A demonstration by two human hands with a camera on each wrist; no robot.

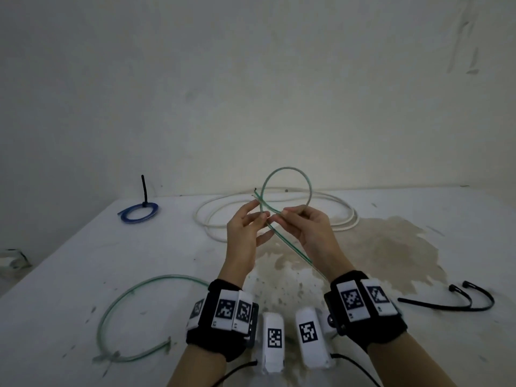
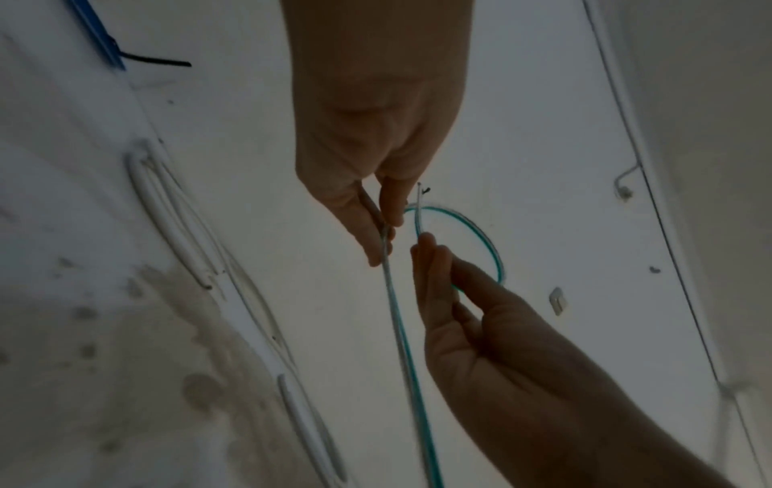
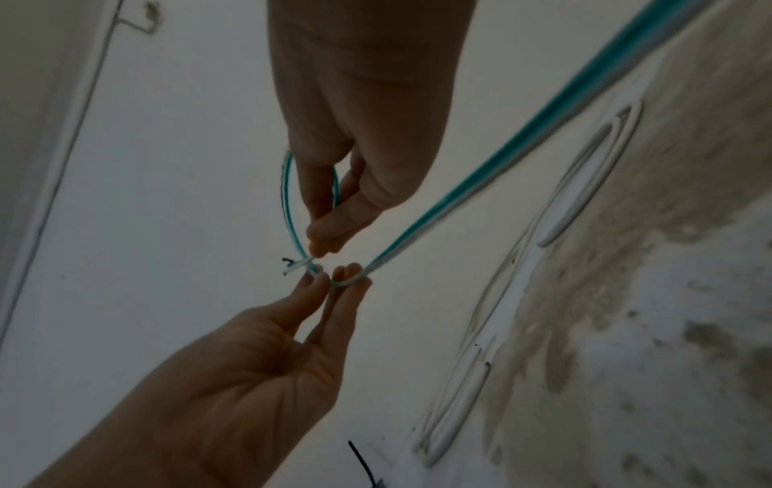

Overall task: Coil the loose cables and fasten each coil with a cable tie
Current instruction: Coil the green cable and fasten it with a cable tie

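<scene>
Pinching the green cable (image 1: 287,174) at its crossing, our left hand (image 1: 245,233) and right hand (image 1: 307,227) risk the springy first loop popping open if either grip loosens.

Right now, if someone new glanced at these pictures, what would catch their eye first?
First, the green cable, raised above the table's middle in a single loop, pinched where it crosses itself by the left hand and right hand. Next, the blue coil at the far left, already bound with a black tie. Then the brown stain spreading on the table's right, with two loose black cable ties beside it.
</scene>
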